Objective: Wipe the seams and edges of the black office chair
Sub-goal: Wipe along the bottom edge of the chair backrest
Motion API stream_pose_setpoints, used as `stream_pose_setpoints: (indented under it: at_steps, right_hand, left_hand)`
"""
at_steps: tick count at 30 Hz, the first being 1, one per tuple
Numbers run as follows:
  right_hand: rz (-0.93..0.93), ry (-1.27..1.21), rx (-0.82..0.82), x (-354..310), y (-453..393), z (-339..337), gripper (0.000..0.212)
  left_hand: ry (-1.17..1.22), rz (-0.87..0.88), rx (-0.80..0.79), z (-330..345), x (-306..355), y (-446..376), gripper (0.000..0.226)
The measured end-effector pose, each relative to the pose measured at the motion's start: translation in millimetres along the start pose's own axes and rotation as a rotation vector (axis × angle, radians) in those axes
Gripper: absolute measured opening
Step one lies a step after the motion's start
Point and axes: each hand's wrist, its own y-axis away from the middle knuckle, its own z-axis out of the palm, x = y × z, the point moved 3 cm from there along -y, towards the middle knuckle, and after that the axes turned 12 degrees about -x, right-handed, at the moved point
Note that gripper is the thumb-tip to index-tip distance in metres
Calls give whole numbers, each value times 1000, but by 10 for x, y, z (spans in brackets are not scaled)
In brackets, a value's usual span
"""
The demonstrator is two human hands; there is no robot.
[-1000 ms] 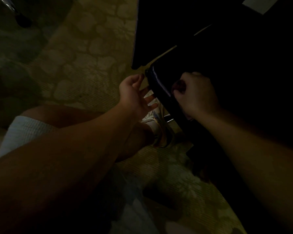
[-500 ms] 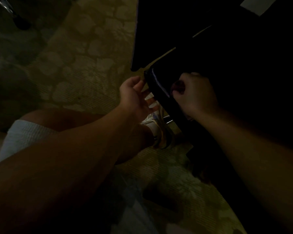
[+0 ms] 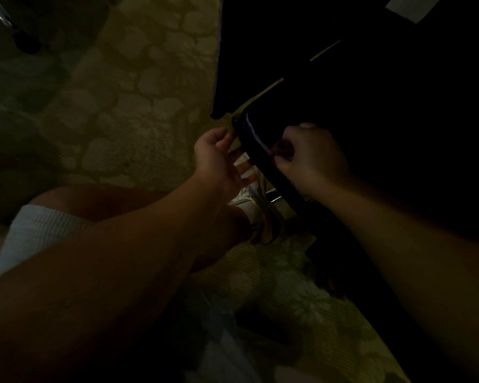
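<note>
The right hand [image 3: 313, 158] is curled into a fist on top of the dark rounded edge of the chair [image 3: 256, 146], knuckles up; something dark sits inside the curl at the thumb side, but the light is too dim to tell whether it is a cloth or only shadow. The left hand [image 3: 216, 158] hangs just beside the chair's edge on its outer side, fingers loosely spread and slightly bent, gripping nothing — the fingertips lie near the rim, and contact cannot be made out. Two hands, two bare forearms, both reaching in from the lower corners. The chair fills the upper right as one black mass, its glossy edge running diagonally between the hands; the seat surface itself is lost in darkness. Under the left hand shows one pale shoe [image 3: 256, 205], and one bent knee with white shorts [image 3: 36, 230] at the lower left. A patterned rug [image 3: 127, 106] covers the floor. One dark wheel [image 3: 25, 42] stands at the far upper left. No containers are visible.
</note>
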Motion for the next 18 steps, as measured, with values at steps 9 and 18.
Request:
stream_pose_setpoints:
  at_steps: [9,18]
  right_hand:
    - [18,19,24,28,-16,-56,22]
    - [74,15,60,16,-41,-79,23]
  left_hand:
    - [-8,-3,-26,1,-7,10,43]
    - [-54,11,17,25,11,17,34]
